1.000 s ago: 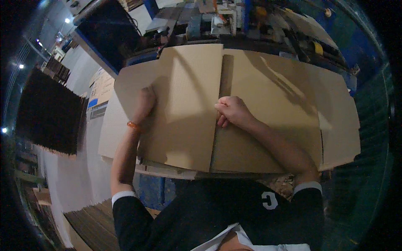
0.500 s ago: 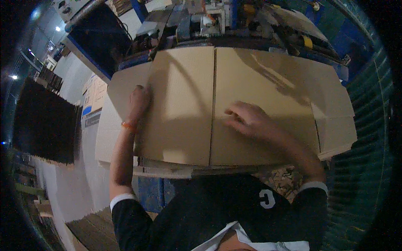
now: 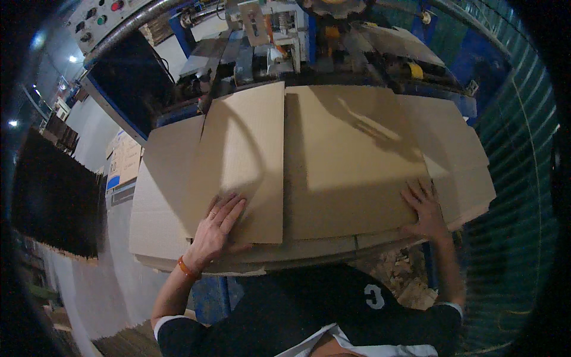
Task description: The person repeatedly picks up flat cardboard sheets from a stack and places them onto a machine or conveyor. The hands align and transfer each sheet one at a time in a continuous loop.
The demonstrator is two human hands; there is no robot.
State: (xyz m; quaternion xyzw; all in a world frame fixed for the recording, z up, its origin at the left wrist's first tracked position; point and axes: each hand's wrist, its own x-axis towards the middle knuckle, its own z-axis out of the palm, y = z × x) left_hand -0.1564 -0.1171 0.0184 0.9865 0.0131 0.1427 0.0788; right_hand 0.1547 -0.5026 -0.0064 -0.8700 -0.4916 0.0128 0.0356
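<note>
A folded cardboard sheet lies on a stack in front of me, with a left panel and a right panel divided by a dark slit. The left panel's inner edge appears raised, casting a shadow on the right panel. My left hand rests on the left panel near its front edge, fingers stretched out. At the right panel's front right corner, my right hand lies with fingers spread. Neither hand grips anything. More cardboard shows beneath and to both sides.
A machine with belts and rollers stands just beyond the cardboard. Its control box with buttons is at the far left. Dark cardboard stacks stand on the floor left. Green corrugated sheeting lines the right. Scraps lie below.
My left hand has come down from the left panel's outer edge to its front part. My right hand has moved from near the slit to the front right corner, fingers now spread.
</note>
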